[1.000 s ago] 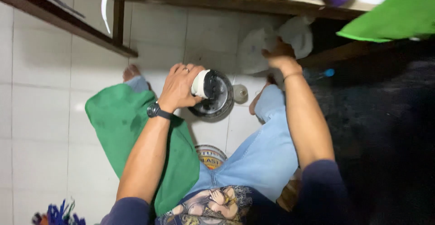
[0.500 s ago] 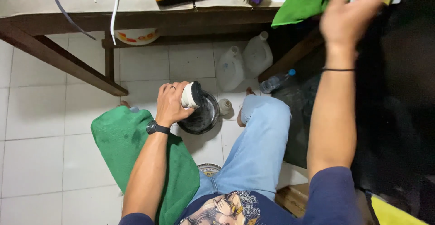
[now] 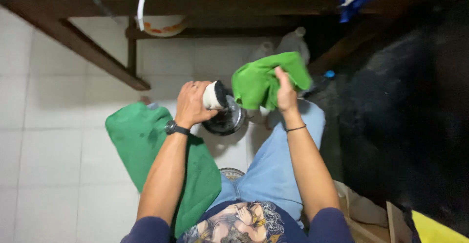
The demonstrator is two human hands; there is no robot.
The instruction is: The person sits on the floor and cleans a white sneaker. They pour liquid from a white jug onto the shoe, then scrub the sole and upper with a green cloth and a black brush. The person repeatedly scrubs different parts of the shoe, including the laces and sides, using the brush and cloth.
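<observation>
My left hand (image 3: 193, 104) grips a polishing machine by its white handle (image 3: 212, 95); the machine's round black and silver head (image 3: 225, 119) hangs below the handle, over the white tiled floor. My right hand (image 3: 285, 92) holds a green cloth (image 3: 261, 81) bunched up right beside the machine's handle, touching or nearly touching it. A second green cloth (image 3: 146, 140) lies draped over my left thigh under my left forearm. A dark watch sits on my left wrist and a thin black band on my right.
A wooden bench (image 3: 112, 8) spans the top, with cables, a bowl (image 3: 161, 27) on its lower rail and brushes and rags on top. Two clear plastic jugs (image 3: 293, 41) stand beneath it. A large black body (image 3: 410, 125) fills the right side.
My right hand came down from the bench top, where it reached up, and now holds a green cloth beside the machine. My left hand kept its grip on the machine.
</observation>
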